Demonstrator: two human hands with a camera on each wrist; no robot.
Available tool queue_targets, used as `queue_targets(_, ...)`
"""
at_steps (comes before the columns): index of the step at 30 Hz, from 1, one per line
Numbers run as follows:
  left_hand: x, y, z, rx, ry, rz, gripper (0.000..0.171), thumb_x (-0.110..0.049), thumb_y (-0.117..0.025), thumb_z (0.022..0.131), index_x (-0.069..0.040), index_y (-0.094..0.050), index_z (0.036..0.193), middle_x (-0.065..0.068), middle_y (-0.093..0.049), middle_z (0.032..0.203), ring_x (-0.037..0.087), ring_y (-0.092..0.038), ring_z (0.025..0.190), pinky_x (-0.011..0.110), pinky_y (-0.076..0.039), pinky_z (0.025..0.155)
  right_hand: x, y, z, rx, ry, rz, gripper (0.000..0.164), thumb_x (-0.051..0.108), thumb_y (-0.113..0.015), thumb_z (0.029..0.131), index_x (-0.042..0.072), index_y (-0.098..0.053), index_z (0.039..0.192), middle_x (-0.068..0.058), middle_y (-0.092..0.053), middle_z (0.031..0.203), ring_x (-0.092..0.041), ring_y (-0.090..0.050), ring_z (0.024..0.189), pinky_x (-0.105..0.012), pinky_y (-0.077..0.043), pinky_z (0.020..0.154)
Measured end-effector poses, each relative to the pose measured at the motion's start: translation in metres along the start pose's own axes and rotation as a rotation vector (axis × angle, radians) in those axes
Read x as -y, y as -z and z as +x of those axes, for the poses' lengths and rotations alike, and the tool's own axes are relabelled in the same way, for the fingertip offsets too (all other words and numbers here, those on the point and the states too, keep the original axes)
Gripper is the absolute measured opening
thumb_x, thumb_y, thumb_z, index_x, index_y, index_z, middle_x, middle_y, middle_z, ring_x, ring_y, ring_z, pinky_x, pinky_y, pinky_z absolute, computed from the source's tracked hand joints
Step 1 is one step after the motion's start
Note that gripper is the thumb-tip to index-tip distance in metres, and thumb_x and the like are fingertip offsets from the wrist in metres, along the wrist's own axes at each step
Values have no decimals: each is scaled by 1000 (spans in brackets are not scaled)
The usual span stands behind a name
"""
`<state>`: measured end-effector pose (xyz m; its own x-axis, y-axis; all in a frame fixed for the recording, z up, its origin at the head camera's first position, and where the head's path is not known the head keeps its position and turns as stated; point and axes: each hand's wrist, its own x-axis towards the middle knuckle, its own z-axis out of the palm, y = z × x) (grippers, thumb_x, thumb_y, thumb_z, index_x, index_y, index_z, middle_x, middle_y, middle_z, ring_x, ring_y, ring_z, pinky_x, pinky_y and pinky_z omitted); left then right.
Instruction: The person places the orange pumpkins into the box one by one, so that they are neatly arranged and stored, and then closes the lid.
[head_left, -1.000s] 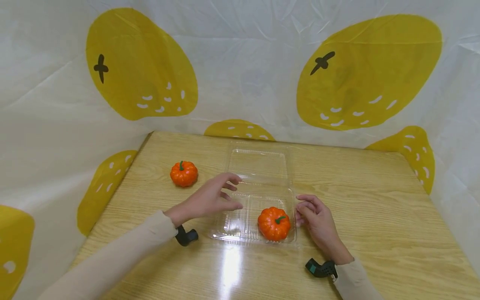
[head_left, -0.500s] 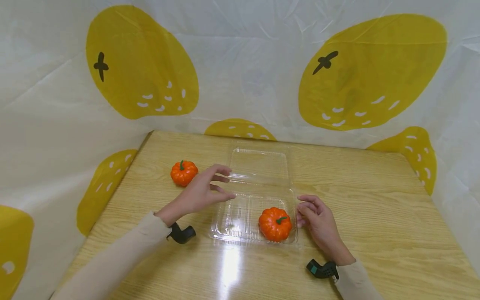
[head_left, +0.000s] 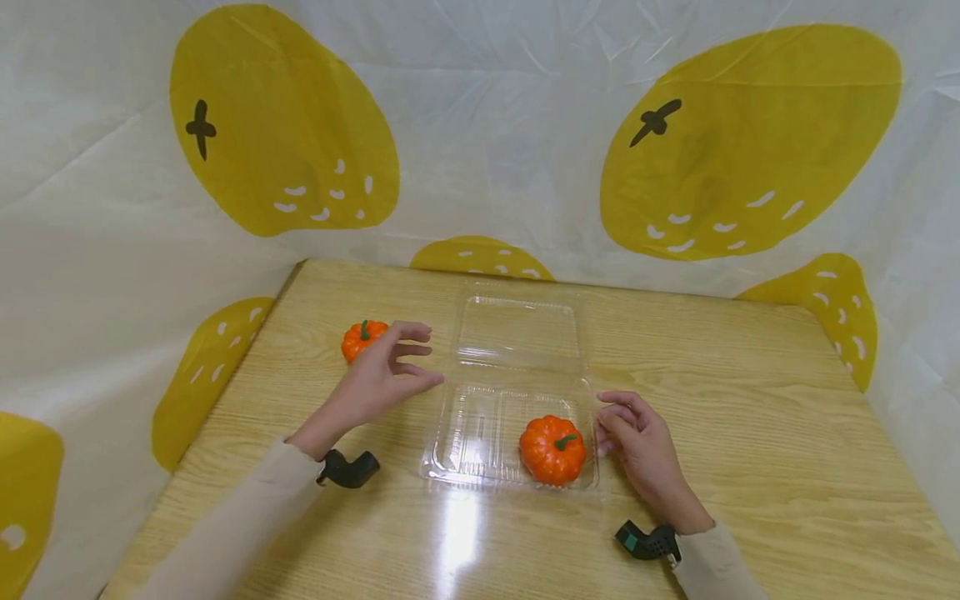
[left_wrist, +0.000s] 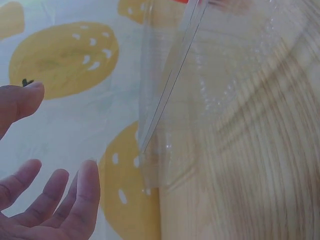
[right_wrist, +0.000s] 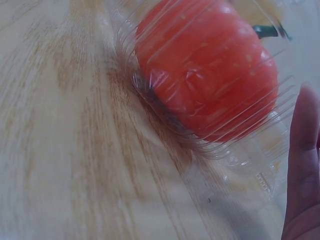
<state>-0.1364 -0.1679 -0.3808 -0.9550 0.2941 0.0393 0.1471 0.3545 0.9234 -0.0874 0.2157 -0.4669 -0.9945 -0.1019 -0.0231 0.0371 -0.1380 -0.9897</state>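
Observation:
A clear plastic clamshell box (head_left: 465, 477) lies with its lid (head_left: 517, 325) folded back, away from me. One small orange pumpkin (head_left: 552, 451) with a green stem sits in the right part of its base; the right wrist view shows this pumpkin (right_wrist: 205, 70) through the ribbed clear wall. A second orange pumpkin (head_left: 362, 337) stands on the table left of the box, partly hidden by my left hand (head_left: 378, 371). That hand hovers with fingers spread and nothing between them. My right hand (head_left: 637, 442) is beside the box's right edge, fingers loosely bent; whether it touches the edge is unclear.
The wooden table (head_left: 750, 433) reaches back to a white curtain (head_left: 495, 150) printed with yellow fruit shapes, which also hangs at both sides. Each wrist carries a black camera mount, one on the left (head_left: 348, 469) and one on the right (head_left: 647, 540).
My left hand has moved left, from above the box to in front of the second pumpkin, covering part of it. The right hand has stayed at the box's right side.

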Motion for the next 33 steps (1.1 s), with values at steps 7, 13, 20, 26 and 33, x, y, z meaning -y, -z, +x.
queue_targets(7,4,13,-5,-37,22,-14,64,-18,-85,87,-13,-50,141,9,-56,141,32,-63,127,35,-61,98,-1,0,-1,1,9,-3,23,6,-57,105,-5,-51,124,6,-67,85,-6,-63,69,-21,-60,56)
queue_targets(13,12,25,-8,-122,23,42,64,-22,-85,87,-12,-50,140,11,-61,137,33,-66,123,25,-61,95,-3,0,-1,4,25,-9,23,5,-56,105,-7,-49,124,6,-67,84,-6,-63,69,-21,-60,56)
queue_targets(20,19,39,-15,-195,27,91,64,-29,-84,88,-14,-51,141,12,-59,141,38,-64,125,35,-60,103,-4,1,-1,12,33,-16,24,6,-55,106,-7,-50,125,5,-66,83,-6,-63,68,-21,-59,56)
queue_targets(26,24,51,-20,-275,-23,122,58,-22,-82,90,-12,-53,139,10,-60,140,31,-60,131,20,-58,99,-4,1,0,13,40,-12,23,5,-55,106,-7,-51,125,6,-67,83,-6,-63,68,-21,-59,55)
queue_targets(33,29,65,-24,-380,-90,110,56,-10,-83,88,-4,-54,135,-11,-57,129,-4,-60,118,9,-57,90,-2,0,0,7,25,-16,23,5,-56,105,-6,-51,125,5,-67,83,-6,-63,68,-21,-59,55)
